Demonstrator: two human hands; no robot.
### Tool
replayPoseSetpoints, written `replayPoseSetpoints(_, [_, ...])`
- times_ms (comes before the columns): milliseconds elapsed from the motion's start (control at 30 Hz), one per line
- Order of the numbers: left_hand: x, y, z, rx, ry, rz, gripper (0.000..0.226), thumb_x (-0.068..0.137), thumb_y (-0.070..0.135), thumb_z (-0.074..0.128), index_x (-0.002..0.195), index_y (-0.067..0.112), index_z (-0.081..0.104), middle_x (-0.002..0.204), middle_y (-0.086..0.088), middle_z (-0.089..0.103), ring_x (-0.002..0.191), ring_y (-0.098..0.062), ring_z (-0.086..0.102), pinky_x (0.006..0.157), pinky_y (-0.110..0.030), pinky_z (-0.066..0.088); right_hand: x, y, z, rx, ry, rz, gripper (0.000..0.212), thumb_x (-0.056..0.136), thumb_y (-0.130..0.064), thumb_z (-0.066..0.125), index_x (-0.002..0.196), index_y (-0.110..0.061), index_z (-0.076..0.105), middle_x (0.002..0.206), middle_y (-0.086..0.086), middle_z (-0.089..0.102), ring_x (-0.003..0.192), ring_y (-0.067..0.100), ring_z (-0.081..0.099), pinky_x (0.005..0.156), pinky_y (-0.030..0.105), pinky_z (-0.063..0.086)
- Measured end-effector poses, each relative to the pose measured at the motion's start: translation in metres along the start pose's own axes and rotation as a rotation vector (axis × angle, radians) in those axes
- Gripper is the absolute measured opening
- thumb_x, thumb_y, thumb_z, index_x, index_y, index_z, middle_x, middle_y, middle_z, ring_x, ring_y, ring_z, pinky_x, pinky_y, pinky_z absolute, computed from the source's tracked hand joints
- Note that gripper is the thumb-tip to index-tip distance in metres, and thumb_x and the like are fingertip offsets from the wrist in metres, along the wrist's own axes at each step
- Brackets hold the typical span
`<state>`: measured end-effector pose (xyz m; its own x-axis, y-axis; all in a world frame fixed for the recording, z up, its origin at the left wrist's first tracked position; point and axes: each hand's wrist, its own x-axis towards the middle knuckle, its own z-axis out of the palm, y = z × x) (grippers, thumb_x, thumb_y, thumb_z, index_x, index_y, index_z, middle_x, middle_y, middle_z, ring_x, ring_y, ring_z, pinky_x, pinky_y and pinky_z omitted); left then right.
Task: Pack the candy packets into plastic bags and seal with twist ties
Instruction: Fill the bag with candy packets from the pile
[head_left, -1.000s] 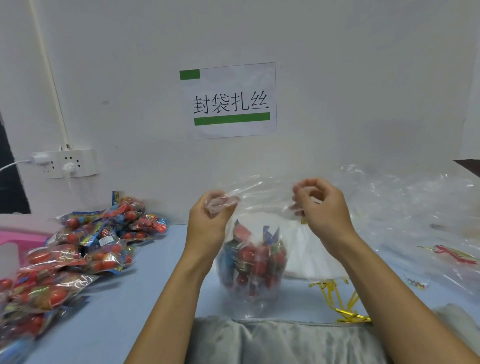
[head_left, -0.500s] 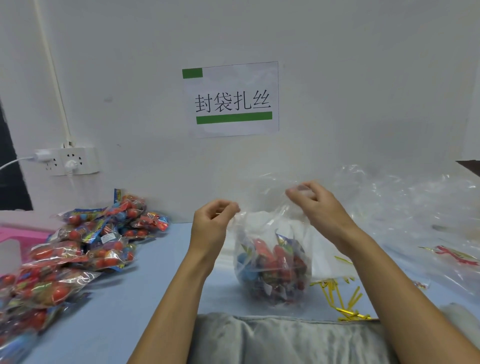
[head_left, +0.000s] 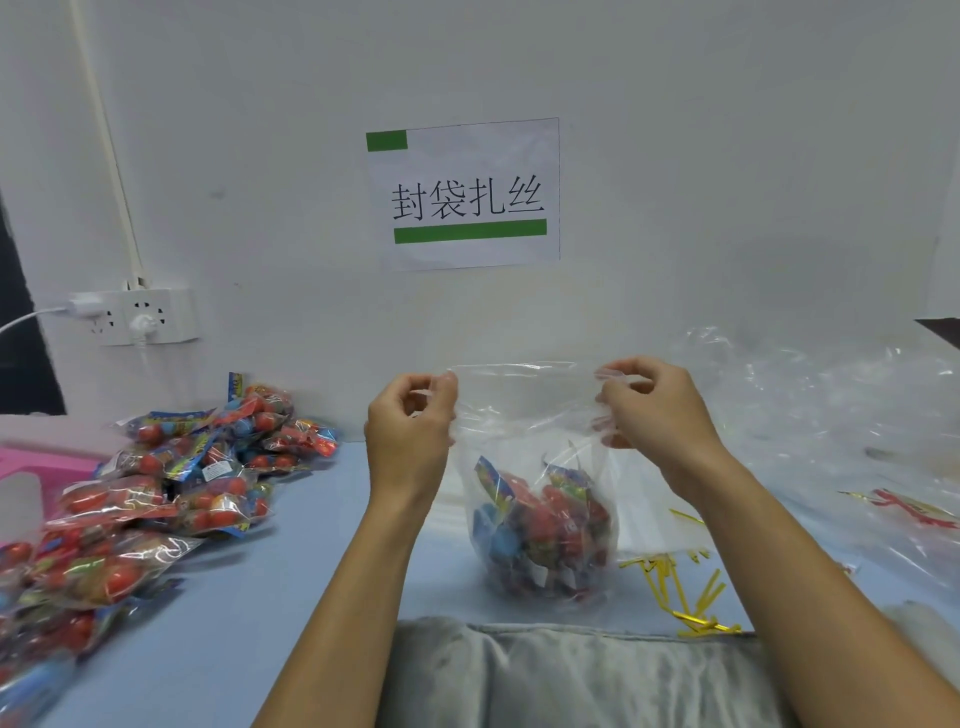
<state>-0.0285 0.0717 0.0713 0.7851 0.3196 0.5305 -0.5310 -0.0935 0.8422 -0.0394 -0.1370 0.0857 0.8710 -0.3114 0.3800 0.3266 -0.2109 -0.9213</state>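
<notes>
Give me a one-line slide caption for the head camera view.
Left hand and right hand pinch open a clear plastic bag of candy packets, with gold twist ties lying beside it.

Bare forearms; no sleeves visible

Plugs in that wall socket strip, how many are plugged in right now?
2. A white charger plug sits at the left end of the socket strip; a second white plug sits lower, near its middle.
</notes>
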Motion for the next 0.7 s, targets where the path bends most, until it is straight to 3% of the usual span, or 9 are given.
replayPoseSetpoints(100, [0.0, 0.003, -0.006, 0.247, -0.152, -0.002, 0.026, 0.088, 0.041, 0.072, 0.08, 0.018, 0.064, 0.069, 0.002, 0.06, 0.061, -0.011, 0.054, 0.055, -0.021, 0.042, 0.001, 0.003, -0.003, -0.087, -0.064, 0.071, 0.018, 0.096, -0.019, 0.055, 0.11, -0.016, 0.066, 0.104, 0.005, 0.065, 0.061, 0.015, 0.071, 0.044, 0.019, 0.049])
replayPoseSetpoints(167, [-0.002, 0.004, -0.007, 0.331, -0.191, -0.032, 0.019, 0.09, 0.031, 0.072, 0.079, 0.016, 0.065, 0.065, 0.0, 0.063, 0.05, -0.01, 0.054, 0.046, -0.019, 0.041, -0.001, 0.005, -0.003, -0.117, -0.049, 0.071, 0.016, 0.095, -0.013, 0.054, 0.105, -0.016, 0.067, 0.103, 0.008, 0.066, 0.053, 0.013, 0.07, 0.043, 0.018, 0.048])
replayPoseSetpoints(233, [-0.003, 0.006, -0.005, 0.197, -0.161, -0.049, 0.015, 0.095, 0.018, 0.066, 0.082, 0.012, 0.063, 0.062, -0.008, 0.068, 0.041, -0.016, 0.058, 0.038, -0.021, 0.04, -0.003, 0.002, 0.0, -0.04, 0.052, -0.04, 0.023, 0.094, -0.002, 0.05, 0.098, -0.017, 0.067, 0.098, 0.013, 0.067, 0.049, 0.016, 0.07, 0.043, 0.018, 0.049])
replayPoseSetpoints(333, [0.0, 0.011, -0.003, -0.084, -0.067, -0.038, 0.01, 0.097, 0.012, 0.063, 0.087, 0.012, 0.06, 0.066, -0.007, 0.073, 0.053, -0.023, 0.07, 0.043, -0.025, 0.051, -0.002, -0.008, 0.001, 0.1, 0.141, -0.211, 0.029, 0.093, 0.0, 0.052, 0.095, -0.023, 0.069, 0.087, 0.008, 0.071, 0.057, 0.02, 0.073, 0.053, 0.02, 0.055])
replayPoseSetpoints(400, [0.001, 0.008, -0.003, -0.117, -0.084, -0.087, 0.008, 0.098, 0.01, 0.061, 0.09, 0.009, 0.06, 0.068, -0.006, 0.074, 0.057, -0.024, 0.071, 0.047, -0.026, 0.054, 0.0, -0.007, 0.001, 0.155, 0.082, -0.15, 0.028, 0.092, 0.0, 0.053, 0.096, -0.022, 0.07, 0.087, 0.009, 0.073, 0.062, 0.022, 0.075, 0.061, 0.024, 0.059])
replayPoseSetpoints(500, [0.0, 0.0, -0.002, -0.039, -0.152, -0.173, 0.003, 0.098, 0.011, 0.059, 0.095, 0.01, 0.058, 0.064, -0.004, 0.073, 0.051, -0.02, 0.066, 0.046, -0.024, 0.051, 0.0, 0.004, 0.001, 0.078, -0.045, 0.011, 0.03, 0.091, 0.004, 0.051, 0.104, -0.015, 0.07, 0.095, 0.016, 0.071, 0.056, 0.022, 0.072, 0.059, 0.025, 0.058])
replayPoseSetpoints(600, [0.004, 0.004, -0.004, -0.147, -0.098, -0.111, 0.009, 0.098, 0.007, 0.054, 0.099, 0.015, 0.057, 0.065, -0.006, 0.072, 0.051, -0.02, 0.066, 0.046, -0.024, 0.05, 0.001, 0.004, 0.0, 0.11, 0.004, -0.061, 0.029, 0.091, 0.0, 0.052, 0.102, -0.022, 0.069, 0.09, 0.011, 0.073, 0.056, 0.024, 0.072, 0.056, 0.023, 0.056])
replayPoseSetpoints(700, [0.005, 0.007, -0.005, -0.222, -0.103, -0.143, 0.02, 0.096, 0.001, 0.047, 0.101, 0.018, 0.056, 0.081, -0.012, 0.073, 0.058, -0.02, 0.068, 0.05, -0.025, 0.051, 0.002, 0.001, -0.001, 0.105, 0.036, -0.087, 0.027, 0.091, -0.005, 0.054, 0.104, -0.025, 0.068, 0.088, 0.003, 0.072, 0.059, 0.015, 0.071, 0.055, 0.02, 0.053])
